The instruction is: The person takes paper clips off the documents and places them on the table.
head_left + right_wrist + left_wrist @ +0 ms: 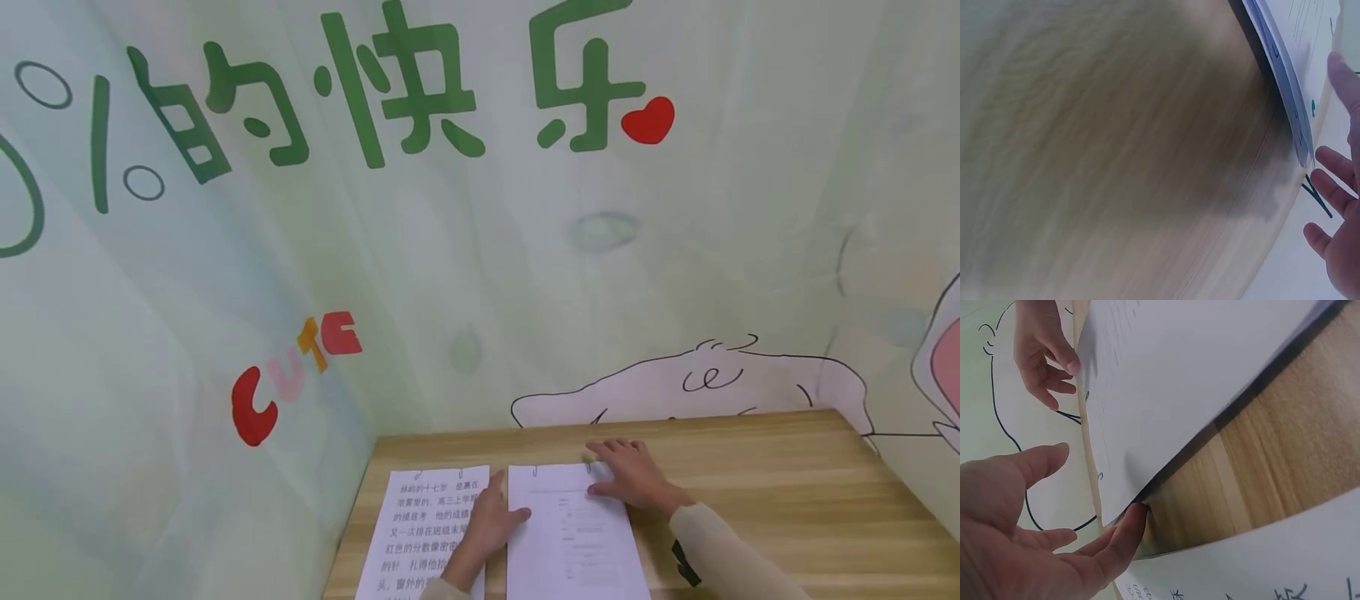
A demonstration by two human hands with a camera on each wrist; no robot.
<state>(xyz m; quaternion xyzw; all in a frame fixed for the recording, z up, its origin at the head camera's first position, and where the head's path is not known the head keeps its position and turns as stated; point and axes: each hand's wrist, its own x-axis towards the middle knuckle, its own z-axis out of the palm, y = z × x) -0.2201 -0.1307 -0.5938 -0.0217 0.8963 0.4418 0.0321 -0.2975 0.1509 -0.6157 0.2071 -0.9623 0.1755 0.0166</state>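
We have the small-print stack of paper (573,546) on the worktop (787,500), near six o'clock in the head view, with its two little clips (535,471) along the twelve o'clock edge. At its ten o'clock corner our left hand (487,525) stands beside the edge, fingers (1129,531) loosely parted; the left wrist view puts one fingertip at that corner, but we grip nothing. At one o'clock our right hand (630,477) is spread well apart by the other upper corner, also holding nothing; whether it touches the paper we cannot tell.

We judge the step in hand to be squaring or positioning this stack by its top corners. The next move, as we read it, calls for light, even contact from both sides; the right wrist view shows layers fanned apart along the side, so we should gather them together.

Further out, at nine o'clock, lies the large-print sheet (416,542), partly covered by our left hand. Beyond everything, at twelve o'clock, is the pale wall covering (525,292) with its red heart (648,121).
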